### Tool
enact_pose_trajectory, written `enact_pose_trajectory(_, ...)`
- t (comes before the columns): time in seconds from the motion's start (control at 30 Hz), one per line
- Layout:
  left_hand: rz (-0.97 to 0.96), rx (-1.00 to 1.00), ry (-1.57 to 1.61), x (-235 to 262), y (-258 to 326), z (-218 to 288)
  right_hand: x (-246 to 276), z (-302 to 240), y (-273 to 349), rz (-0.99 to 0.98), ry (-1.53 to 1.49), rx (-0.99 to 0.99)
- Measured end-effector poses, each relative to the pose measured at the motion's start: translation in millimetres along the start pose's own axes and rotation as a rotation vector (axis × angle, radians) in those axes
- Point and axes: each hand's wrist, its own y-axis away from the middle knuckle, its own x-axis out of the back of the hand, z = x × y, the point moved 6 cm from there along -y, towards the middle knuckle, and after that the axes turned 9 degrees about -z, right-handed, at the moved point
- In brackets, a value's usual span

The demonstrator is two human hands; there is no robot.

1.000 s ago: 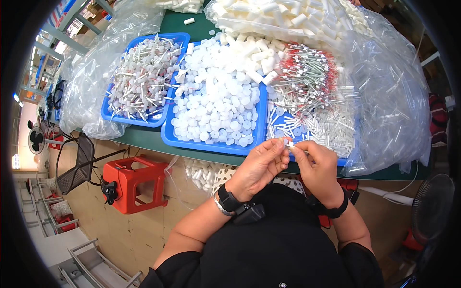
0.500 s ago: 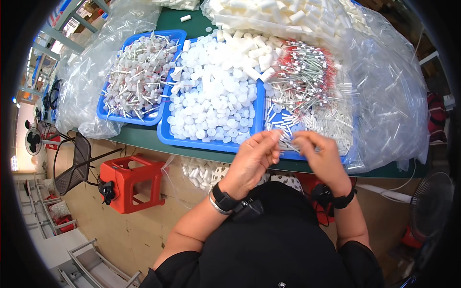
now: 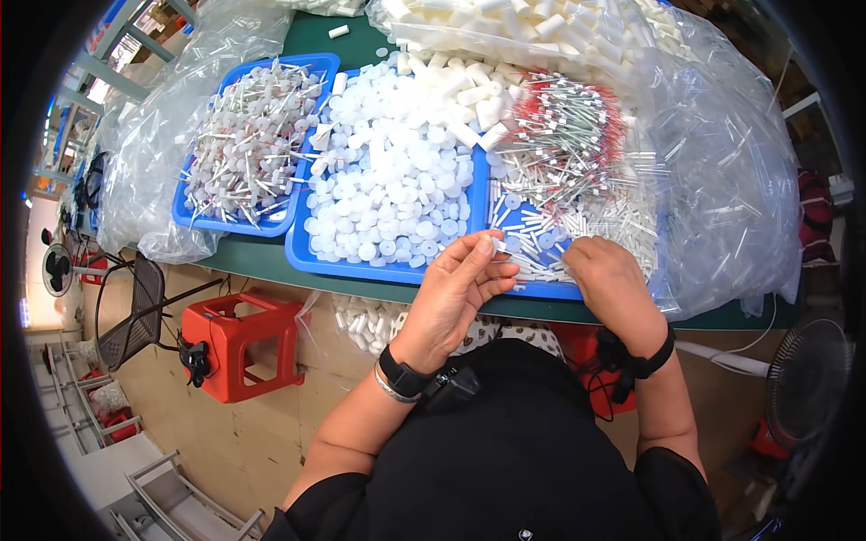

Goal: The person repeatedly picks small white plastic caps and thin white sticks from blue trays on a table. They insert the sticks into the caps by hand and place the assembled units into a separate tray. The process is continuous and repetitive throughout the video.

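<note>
My left hand [image 3: 456, 293] is closed in a pinch above the front edge of the right blue tray [image 3: 559, 290]. A small white piece [image 3: 499, 244] shows at its thumb and fingertip. My right hand [image 3: 618, 279] reaches down into the same tray with bent fingers pressed together. Its fingertips are at the short white tubes [image 3: 537, 261], and what they grip, if anything, is hidden. Behind them in that tray lies a heap of thin pins with red ends [image 3: 568, 122]. Translucent white discs [image 3: 388, 198] fill the middle blue tray [image 3: 338, 267], left of my hands.
The left blue tray [image 3: 293, 225] holds assembled disc-and-stick pieces [image 3: 248, 144]. Thick white cylinders [image 3: 550, 27] are heaped at the back. Clear plastic bags [image 3: 722, 180] flank the trays on the green table [image 3: 253, 257]. A red stool [image 3: 239, 347] and a fan [image 3: 807, 374] stand below.
My hands have moved apart. The left went slightly left with the small white piece; the right lowered its fingertips to the tubes. The whole view shifted a little.
</note>
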Motion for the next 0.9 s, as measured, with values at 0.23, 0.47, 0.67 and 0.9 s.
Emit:
enact_pose_trajectory(0.23, 0.011, 0.003, -0.013, -3, -2, -3, -1, 7, 0, 0.053, -0.136, -0.030)
enact_pose_trajectory(0.47, 0.026, -0.032, -0.006, -3, -2, 0, 12, 6, -1, 0.131, -0.406, -0.072)
enact_pose_trajectory(0.67, 0.001, -0.059, 0.012, -7, -4, -2, 8, -7, -2, 0.126, -0.673, -0.112)
enact_pose_trajectory(0.9, 0.008, -0.068, -0.005, -4, -4, -4, 7, -7, -1, 0.184, -0.597, -0.070)
